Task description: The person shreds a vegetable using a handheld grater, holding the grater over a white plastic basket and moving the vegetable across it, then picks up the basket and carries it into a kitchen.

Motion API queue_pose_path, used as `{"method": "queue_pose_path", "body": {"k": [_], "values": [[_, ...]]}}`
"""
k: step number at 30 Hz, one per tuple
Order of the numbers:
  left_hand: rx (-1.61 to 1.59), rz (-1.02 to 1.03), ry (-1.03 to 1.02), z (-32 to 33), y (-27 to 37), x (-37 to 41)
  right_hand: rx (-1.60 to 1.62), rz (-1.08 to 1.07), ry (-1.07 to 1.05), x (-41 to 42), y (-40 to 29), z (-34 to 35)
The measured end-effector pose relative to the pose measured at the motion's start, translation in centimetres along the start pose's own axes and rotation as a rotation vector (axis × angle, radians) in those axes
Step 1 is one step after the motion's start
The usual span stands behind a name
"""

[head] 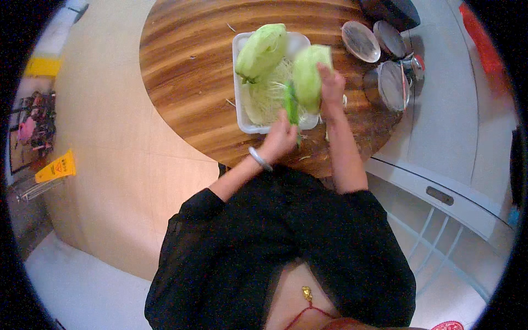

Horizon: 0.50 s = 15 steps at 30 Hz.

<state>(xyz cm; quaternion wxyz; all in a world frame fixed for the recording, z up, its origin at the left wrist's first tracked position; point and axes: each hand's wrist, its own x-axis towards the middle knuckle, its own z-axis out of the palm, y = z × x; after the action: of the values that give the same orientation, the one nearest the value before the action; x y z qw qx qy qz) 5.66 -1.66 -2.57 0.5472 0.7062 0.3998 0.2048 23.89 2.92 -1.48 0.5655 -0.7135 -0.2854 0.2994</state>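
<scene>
My left hand (283,134), with a bangle at its wrist, is closed around the handle of a green hand peeler or shredder (291,103). Its head lies close to a pale green peeled fruit, perhaps a papaya (307,76), blurred by motion. That fruit is in my right hand (332,84), over the right side of a white plastic tray (238,111). A second peeled green fruit (264,49) rests at the tray's upper left, its stem end towards me. Thin pale shreds (270,97) lie in the tray. Whether the tool touches the fruit is unclear.
The tray stands on a round wooden table (198,82) with stray shreds on it. To the right are several round lidded containers (361,41) and a jar with a red lid (417,66). A dark box (392,12) stands behind them. A yellow floor sign (57,167) is at far left.
</scene>
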Motion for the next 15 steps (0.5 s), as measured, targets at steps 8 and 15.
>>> {"method": "queue_pose_path", "body": {"k": [8, 15], "values": [[-0.501, -0.108, 0.144, -0.9, -2.2, 3.0, 0.025, -0.103, 0.026, 2.1, -1.4, -0.9], [0.032, -0.094, 0.045, -2.0, -0.6, 2.8, 0.016, -0.032, -0.153, -4.6, -1.3, 0.5]]}}
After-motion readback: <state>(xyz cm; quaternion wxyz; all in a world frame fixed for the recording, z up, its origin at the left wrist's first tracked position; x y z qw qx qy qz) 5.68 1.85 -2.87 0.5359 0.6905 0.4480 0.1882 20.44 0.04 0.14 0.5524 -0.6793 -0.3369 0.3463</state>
